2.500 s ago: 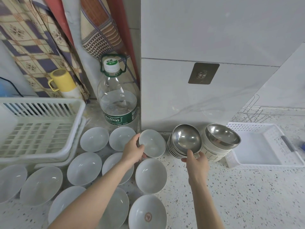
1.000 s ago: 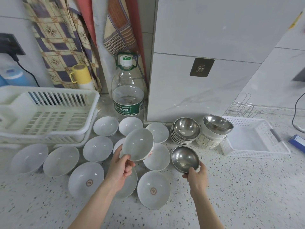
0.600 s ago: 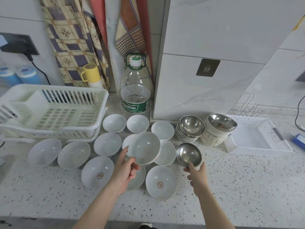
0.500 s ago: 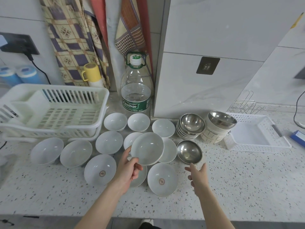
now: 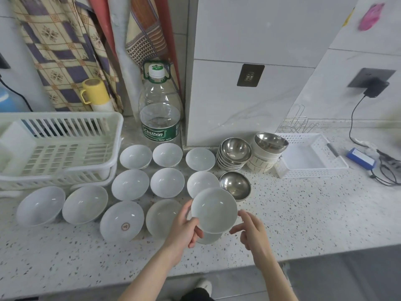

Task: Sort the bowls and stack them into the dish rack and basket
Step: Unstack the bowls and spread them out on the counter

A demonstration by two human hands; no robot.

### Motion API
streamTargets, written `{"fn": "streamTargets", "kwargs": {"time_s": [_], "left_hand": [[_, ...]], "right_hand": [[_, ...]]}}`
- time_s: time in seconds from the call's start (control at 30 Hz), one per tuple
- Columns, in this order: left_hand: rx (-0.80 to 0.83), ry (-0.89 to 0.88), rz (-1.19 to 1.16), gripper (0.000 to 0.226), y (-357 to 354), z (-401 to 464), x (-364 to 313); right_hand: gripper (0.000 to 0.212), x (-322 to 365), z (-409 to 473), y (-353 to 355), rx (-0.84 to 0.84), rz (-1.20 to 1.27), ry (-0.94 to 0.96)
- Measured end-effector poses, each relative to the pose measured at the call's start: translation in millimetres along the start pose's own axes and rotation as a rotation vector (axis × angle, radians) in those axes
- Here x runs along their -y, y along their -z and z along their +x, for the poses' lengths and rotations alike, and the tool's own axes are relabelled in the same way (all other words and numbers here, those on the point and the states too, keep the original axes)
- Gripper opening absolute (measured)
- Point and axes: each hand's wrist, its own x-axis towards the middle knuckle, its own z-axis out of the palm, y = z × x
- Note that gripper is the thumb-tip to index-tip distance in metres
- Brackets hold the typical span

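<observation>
My left hand [image 5: 184,230] grips the rim of a white bowl [image 5: 213,209], held tilted above another white bowl at the counter's front. My right hand [image 5: 251,232] hovers just right of that bowl with fingers loosely spread, holding nothing. A single steel bowl [image 5: 235,185] sits on the counter behind the held bowl. Several white bowls [image 5: 130,184] lie in rows to the left. Two stacks of steel bowls [image 5: 235,151] stand by the wall. The white dish rack [image 5: 58,148] is at the left, the white basket [image 5: 312,158] at the right.
A large water bottle [image 5: 160,114] stands behind the bowls, with a yellow mug [image 5: 95,92] and hanging cloths to its left. A wire rack [image 5: 297,124], a blue box [image 5: 361,158] and cables lie at the far right. The counter edge runs close below my hands.
My right hand set the steel bowl on the counter, let go and drew back toward the white bowl. My left hand carried the white bowl rightward and nearer the counter's front.
</observation>
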Motion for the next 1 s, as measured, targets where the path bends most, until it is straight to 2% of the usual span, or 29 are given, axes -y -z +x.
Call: {"fn": "streamTargets", "kwargs": {"time_s": [0.1, 0.2, 0.33, 0.5, 0.67, 0.8, 1.0], "left_hand": [[0.043, 0.005, 0.041, 0.058, -13.6, 1.1, 1.9], [0.077, -0.002, 0.069, 0.057, -26.8, 4.4, -0.4], [0.114, 0.012, 0.114, 0.052, -45.8, 16.5, -5.0], [0.140, 0.063, 0.296, 0.047, -74.4, 32.2, -4.7], [0.220, 0.012, 0.508, 0.067, -97.9, 38.7, -10.2], [0.200, -0.025, 0.624, 0.092, -106.5, 41.2, -3.8], [0.093, 0.003, 0.715, 0.091, -120.2, 43.0, 5.4]], "right_hand": [[0.030, 2.4, -1.9, 7.9, 0.010, -0.010, 0.058], [0.020, -2.4, 5.5, 20.4, -0.011, -0.103, 0.076], [0.027, -6.0, 21.4, 40.9, -0.005, -0.216, 0.080], [0.027, -10.2, 43.9, 70.2, 0.037, -0.334, 0.074], [0.031, -18.1, 66.2, 96.8, 0.130, -0.400, 0.065], [0.032, -24.4, 78.5, 107.5, 0.195, -0.402, 0.043], [0.031, -32.5, 97.3, 113.2, 0.310, -0.422, -0.017]]}}
